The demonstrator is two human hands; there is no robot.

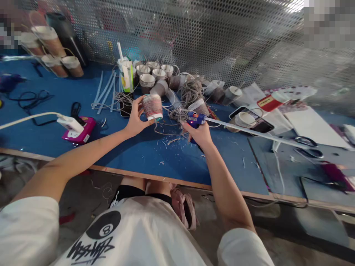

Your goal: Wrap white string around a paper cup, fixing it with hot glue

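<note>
My left hand (137, 117) grips a paper cup (152, 106) wrapped in reddish-grey cord, tilted on its side above the blue table. A loose end of cord trails from the cup toward the right. In my right hand (201, 133) is a blue hot glue gun (195, 119), with a long white glue stick (249, 130) sticking out of its back. Its small red light shows, and the nozzle points left toward the cup, apart from it. Behind the gun's nozzle lies a tangle of grey cord (177, 113).
Several cord-wrapped cups (147, 82) stand at the back near the perforated metal screen (194, 40). A drink carton (127, 75), loose glue sticks (105, 90) and a pink power socket (83, 133) are on the left. Scissors (307, 147) and a phone (263, 125) lie on the right.
</note>
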